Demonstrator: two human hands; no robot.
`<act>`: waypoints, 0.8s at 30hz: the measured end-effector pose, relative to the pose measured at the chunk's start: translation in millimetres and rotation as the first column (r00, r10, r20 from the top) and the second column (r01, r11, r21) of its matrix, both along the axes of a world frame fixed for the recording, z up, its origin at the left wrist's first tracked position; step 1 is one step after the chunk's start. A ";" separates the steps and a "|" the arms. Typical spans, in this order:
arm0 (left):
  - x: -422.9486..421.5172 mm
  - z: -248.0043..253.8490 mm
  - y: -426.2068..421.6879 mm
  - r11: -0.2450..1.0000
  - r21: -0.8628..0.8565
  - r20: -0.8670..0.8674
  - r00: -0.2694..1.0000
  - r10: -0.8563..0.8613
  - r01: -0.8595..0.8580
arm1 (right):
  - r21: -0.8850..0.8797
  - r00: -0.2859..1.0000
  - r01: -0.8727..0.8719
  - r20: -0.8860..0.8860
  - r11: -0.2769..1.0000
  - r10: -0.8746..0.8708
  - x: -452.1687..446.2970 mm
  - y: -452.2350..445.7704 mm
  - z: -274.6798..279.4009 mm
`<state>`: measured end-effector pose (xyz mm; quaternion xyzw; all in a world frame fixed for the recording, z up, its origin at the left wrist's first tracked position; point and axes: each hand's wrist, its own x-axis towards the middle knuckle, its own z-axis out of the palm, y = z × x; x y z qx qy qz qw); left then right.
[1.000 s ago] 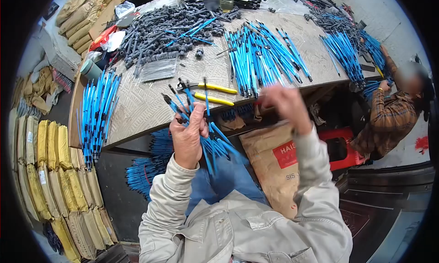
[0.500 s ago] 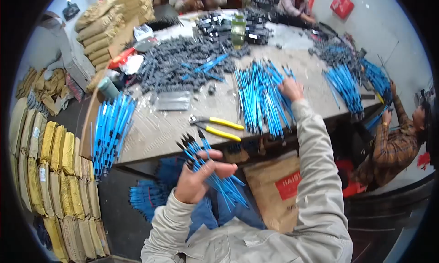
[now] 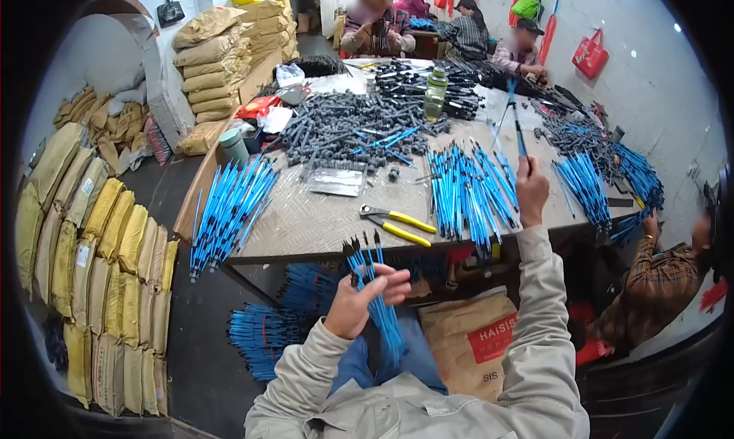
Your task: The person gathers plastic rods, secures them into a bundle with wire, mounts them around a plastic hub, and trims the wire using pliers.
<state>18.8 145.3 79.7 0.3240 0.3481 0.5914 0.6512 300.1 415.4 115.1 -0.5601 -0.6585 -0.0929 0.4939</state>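
My left hand [image 3: 353,305] is over my lap, curled around a bundle of thin blue rods [image 3: 388,328] with black tips. Its fingers are partly stretched out, and the black ends stick up above them. Raised over the right part of the table, my right hand [image 3: 533,193] pinches the lower end of a blue rod with black sections [image 3: 518,122], which points upward. Left of that hand, a spread pile of blue rods [image 3: 462,191] lies near the table's front edge. Yellow-handled pliers [image 3: 409,223] rest between the two hands on the tabletop.
Grey plastic parts [image 3: 329,129] are heaped mid-table beside a green-tinted bottle [image 3: 436,95]. Blue rods [image 3: 233,210] overhang the left corner; another bunch [image 3: 585,191] lies right. A co-worker in plaid [image 3: 661,282] sits at right. A brown sack [image 3: 459,324] stands under the table edge.
My right hand has lifted from the blue rod pile and now holds one rod upright. The view has tilted up, showing more of the room. My left hand keeps its bundle.
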 end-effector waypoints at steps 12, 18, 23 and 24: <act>-7.3 -3.1 40.9 0.953 0.144 -0.011 0.963 0.270 -0.265 | 0.072 0.649 -0.660 -0.447 0.748 0.616 -52.1 -233.1 -60.1; 27.9 10.0 38.4 0.954 0.255 -0.056 0.983 0.178 -0.158 | -0.015 0.598 -0.740 -0.472 0.673 0.648 -75.9 -231.2 -75.5; 26.6 -0.1 47.9 0.954 0.141 0.064 0.964 0.259 -0.266 | 0.017 0.543 -0.684 -0.657 0.729 0.524 -61.0 -219.6 -83.5; 21.7 -4.9 49.2 0.938 0.141 0.099 0.947 0.306 -0.318 | 0.105 0.546 -0.622 -0.652 0.776 0.526 -55.5 -212.3 -79.0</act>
